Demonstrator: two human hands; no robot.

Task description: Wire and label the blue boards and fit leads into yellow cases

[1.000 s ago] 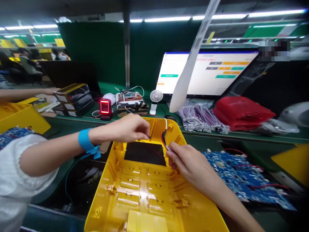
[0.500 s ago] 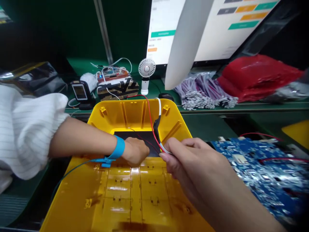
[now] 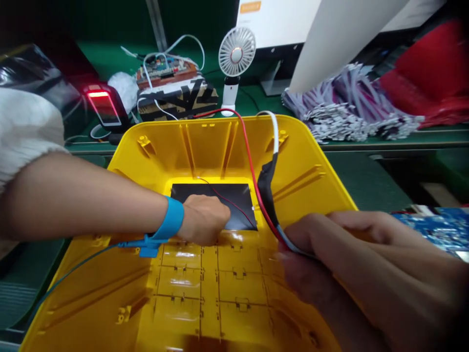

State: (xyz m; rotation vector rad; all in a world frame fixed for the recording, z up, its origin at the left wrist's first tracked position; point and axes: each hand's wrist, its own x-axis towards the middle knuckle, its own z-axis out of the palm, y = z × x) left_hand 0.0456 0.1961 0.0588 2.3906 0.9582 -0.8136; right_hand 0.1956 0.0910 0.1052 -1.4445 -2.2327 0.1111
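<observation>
At the far left a white sleeve (image 3: pixel 25 132) leads to a bare forearm wearing a blue wrist strap (image 3: pixel 169 220), whose cord trails off to the lower left. The left hand (image 3: pixel 203 220) rests inside the yellow plastic housing (image 3: pixel 139 161), its fingers curled down against the near edge of the black panel (image 3: pixel 238 198) set into the housing's floor; whether they pinch anything I cannot tell. A thin red wire (image 3: pixel 252 171) and a white cable with a black sleeve (image 3: pixel 267 186) arch over the housing's far wall and run down to the right hand (image 3: pixel 351 264), whose fingers are closed on their lower ends. Behind the housing, on the green desk (image 3: pixel 344 151), stand a red-lit barcode scanner (image 3: pixel 104 105), a small white fan (image 3: pixel 236 54) and a heap of purple cable ties (image 3: pixel 348 105).
</observation>
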